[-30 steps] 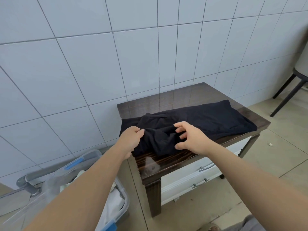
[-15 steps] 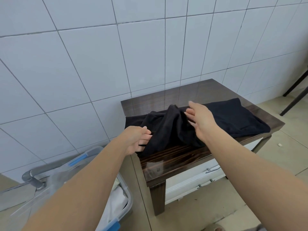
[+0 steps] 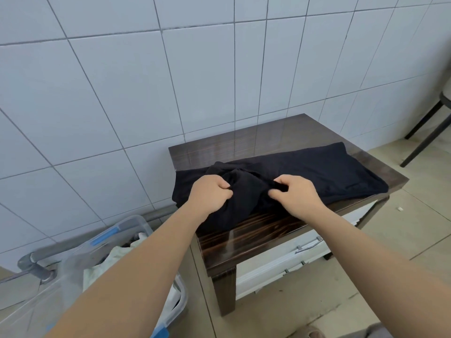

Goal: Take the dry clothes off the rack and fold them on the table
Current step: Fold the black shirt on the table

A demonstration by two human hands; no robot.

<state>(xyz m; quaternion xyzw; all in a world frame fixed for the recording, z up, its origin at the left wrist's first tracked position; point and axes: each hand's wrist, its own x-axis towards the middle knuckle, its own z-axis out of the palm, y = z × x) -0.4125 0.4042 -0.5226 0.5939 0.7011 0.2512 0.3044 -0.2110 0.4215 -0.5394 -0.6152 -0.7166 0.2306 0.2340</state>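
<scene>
Gripping again after half a second open, the right hand point(image 3: 296, 195) joins the left hand point(image 3: 211, 192), both pinching the bunched black garment point(image 3: 317, 174) at the dark wooden table's point(image 3: 256, 140) nine-o'clock end, ready to spread it.

The tiled wall point(image 3: 122, 93) fills the upper frame and closes off the far edge of the table point(image 3: 256, 140); no passage behind it. A bare strip of tabletop runs along that far edge, above the black garment point(image 3: 317, 172), which covers the middle of the top from left edge to right. The near left corner, at frame centre, is bare wood. Both hands, left hand point(image 3: 210, 192) and right hand point(image 3: 296, 195), occupy the garment's bunched left end. Lower left, a clear plastic bin point(image 3: 127, 230) stands just beside the table leg, with a grey pipe point(image 3: 34, 261) behind it. Open floor point(image 3: 415, 215) lies right of the table; dark chair legs point(image 3: 424, 140) stand at the right edge.
</scene>
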